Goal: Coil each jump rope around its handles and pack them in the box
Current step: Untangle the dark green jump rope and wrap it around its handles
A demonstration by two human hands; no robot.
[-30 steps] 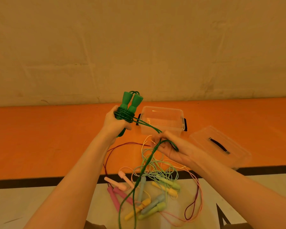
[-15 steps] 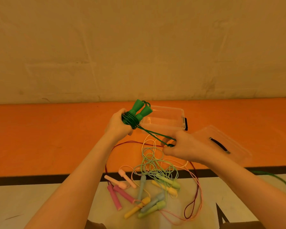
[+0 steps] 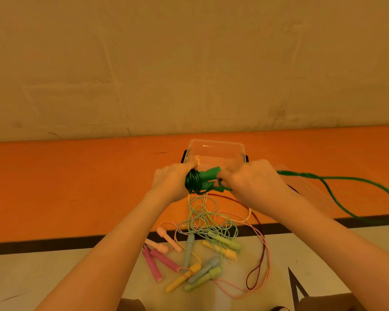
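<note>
My right hand [image 3: 249,182] had swung across to meet my left hand [image 3: 171,182], both gripping the green jump rope [image 3: 202,180] above the still-empty box [image 3: 216,151], laying another turn on, a long tail still flying loose.

box [image 3: 216,151] mouth: uncovered, open from above | near side of box: blocked by left hand [image 3: 173,179], right hand [image 3: 249,180] and green rope bundle [image 3: 200,181] | right of box: loose green loop [image 3: 346,189] sweeps the air | nearer than box: tangled ropes and handles [image 3: 200,248] cover the floor
</note>
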